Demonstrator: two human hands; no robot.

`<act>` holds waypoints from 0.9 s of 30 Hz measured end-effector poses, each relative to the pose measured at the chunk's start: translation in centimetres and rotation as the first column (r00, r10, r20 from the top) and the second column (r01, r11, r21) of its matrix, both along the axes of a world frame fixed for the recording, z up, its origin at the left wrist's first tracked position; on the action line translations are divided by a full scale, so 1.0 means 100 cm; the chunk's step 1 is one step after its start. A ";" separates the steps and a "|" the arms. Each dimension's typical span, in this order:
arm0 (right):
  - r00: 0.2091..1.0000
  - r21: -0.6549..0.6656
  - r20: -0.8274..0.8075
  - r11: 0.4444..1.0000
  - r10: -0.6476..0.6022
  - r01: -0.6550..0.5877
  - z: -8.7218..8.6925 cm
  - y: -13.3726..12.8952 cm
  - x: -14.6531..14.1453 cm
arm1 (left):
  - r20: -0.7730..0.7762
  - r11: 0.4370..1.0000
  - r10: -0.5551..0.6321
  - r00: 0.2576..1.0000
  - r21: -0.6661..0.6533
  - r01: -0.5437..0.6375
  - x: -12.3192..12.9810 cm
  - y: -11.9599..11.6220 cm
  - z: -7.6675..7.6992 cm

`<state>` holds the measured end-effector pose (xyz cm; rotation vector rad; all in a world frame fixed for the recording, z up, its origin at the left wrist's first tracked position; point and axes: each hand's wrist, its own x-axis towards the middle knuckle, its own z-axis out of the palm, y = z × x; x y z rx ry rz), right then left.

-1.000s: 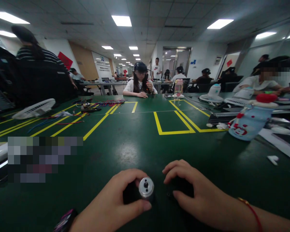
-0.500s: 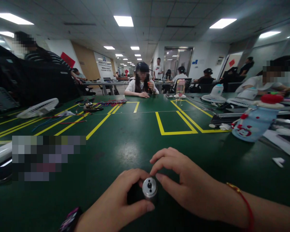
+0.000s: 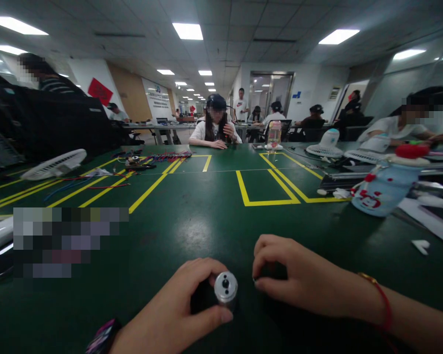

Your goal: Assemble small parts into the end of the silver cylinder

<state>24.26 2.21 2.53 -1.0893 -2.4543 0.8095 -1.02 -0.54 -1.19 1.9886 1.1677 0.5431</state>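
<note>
A dark green tabletop (image 3: 192,214) with yellow tape strips (image 3: 271,202) stretches beyond the fingers. A light-blue bottle with a red top (image 3: 386,189) stands forward and rightward of the right hand (image 3: 300,268), whose thumb and forefinger are pinched narrow; whether they hold anything is unclear. The left hand (image 3: 170,300) wraps thumb and forefinger around an upright, silver metal cylinder (image 3: 226,291), just left of the right fingertips.

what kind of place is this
Likely a shared office used as a workshop: people sit at several tables under ceiling lights, and on the green table yellow tape marks out areas, with loose wires lying there.
</note>
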 end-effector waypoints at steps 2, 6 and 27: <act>0.995 0.061 -0.096 0.998 -0.027 0.033 0.009 0.000 -0.007 | -0.004 1.000 -0.010 1.000 -0.007 0.010 0.000 0.000 0.000; 0.996 0.154 -0.068 0.987 0.057 -0.046 0.028 -0.004 -0.027 | 0.003 1.000 0.003 1.000 -0.008 -0.003 -0.002 -0.002 -0.002; 0.991 0.189 0.067 0.974 0.115 -0.126 0.037 -0.003 -0.037 | -0.001 1.000 0.018 1.000 -0.019 -0.018 -0.003 -0.002 -0.003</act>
